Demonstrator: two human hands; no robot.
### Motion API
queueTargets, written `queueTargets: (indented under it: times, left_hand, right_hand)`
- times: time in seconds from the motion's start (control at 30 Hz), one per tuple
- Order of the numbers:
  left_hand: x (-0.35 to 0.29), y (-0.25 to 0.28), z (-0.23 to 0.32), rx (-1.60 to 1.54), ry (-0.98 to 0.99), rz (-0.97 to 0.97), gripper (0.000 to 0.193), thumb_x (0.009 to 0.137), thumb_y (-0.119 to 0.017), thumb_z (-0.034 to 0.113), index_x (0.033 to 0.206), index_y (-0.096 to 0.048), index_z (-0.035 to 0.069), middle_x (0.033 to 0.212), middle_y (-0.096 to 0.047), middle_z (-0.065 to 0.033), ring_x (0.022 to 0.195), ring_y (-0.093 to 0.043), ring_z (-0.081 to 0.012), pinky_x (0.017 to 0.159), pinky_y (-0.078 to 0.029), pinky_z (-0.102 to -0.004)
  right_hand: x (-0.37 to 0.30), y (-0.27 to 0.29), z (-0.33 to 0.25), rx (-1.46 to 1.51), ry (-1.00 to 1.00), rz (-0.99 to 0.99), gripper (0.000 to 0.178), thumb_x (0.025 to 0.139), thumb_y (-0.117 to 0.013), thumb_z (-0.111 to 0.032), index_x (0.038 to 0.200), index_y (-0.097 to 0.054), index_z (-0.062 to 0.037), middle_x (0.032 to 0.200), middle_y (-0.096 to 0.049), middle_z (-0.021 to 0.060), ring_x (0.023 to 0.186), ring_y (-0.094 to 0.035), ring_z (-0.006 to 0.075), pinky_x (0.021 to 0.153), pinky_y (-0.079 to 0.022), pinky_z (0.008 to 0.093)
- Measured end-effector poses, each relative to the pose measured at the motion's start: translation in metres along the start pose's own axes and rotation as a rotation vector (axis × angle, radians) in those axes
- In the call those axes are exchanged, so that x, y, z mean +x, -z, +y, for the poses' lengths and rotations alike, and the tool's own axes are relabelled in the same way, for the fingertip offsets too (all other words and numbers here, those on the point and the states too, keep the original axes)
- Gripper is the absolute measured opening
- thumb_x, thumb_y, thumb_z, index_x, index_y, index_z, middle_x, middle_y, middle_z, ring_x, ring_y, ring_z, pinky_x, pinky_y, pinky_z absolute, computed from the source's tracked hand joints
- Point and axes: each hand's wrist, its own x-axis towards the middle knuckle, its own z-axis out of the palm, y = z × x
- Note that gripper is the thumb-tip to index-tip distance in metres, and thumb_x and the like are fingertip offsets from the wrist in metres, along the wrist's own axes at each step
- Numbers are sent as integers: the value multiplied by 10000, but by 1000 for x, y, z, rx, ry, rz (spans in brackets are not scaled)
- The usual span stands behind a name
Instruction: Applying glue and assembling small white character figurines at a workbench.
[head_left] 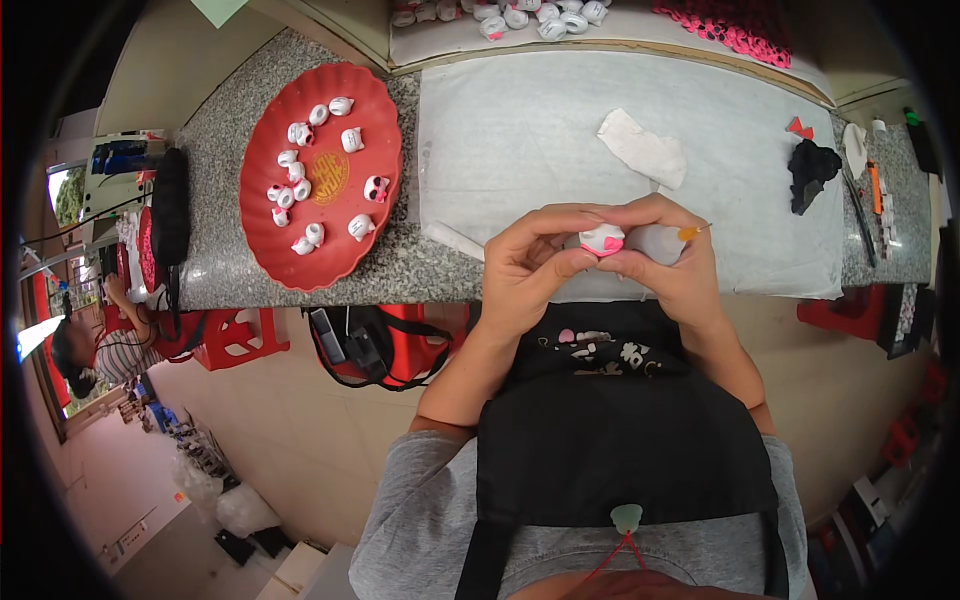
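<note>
Fingers of the left hand (pixel 524 265) and right hand (pixel 682 270) clamp a pink-bowed white figurine head (pixel 602 239), the right also holding an orange-tipped squeeze bottle (pixel 657 243).

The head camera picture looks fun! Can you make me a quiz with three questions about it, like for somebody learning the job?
1. Which hand holds the orange-tipped bottle?
2. True or false: the red plate lies to the person's left.
3. Fill in the colour: the small white piece being held has a ___ bow.

Key:
1. The right hand.
2. True.
3. Pink.
</note>
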Motion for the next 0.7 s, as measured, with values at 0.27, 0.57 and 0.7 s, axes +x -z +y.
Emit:
queueTargets:
  times: [0.27, 0.57, 0.7]
  left_hand:
    - [-3, -4, -4, 124, -65, 9, 216, 696, -536, -50, 908, -508, -30, 942, -515, -151, 908, -488, -213, 771, -392, -286]
    - [-2, -3, 0, 155, -24, 15, 249, 695, -538, -57, 940, -500, -35, 947, -518, -138, 889, -497, -189, 765, -397, -277]
    - [-3, -5, 0, 167, 32, 71, 257, 702, -531, -52, 955, -490, -43, 956, -514, -130, 915, -488, -179, 808, -381, -281]
  right_hand:
    - [-2, 3, -1, 34, -23, -8, 250, 613, -635, 14, 841, -533, 32, 791, -555, 104, 613, -504, 103, 512, -399, 200]
    - [-2, 3, -1, 86, -97, 6, 278, 633, -610, -2, 890, -514, 40, 750, -546, 95, 594, -495, 99, 480, -391, 201]
    - [-1, 2, -2, 63, -101, 4, 262, 658, -546, -6, 912, -508, 47, 733, -539, 87, 568, -477, 91, 468, -377, 195]
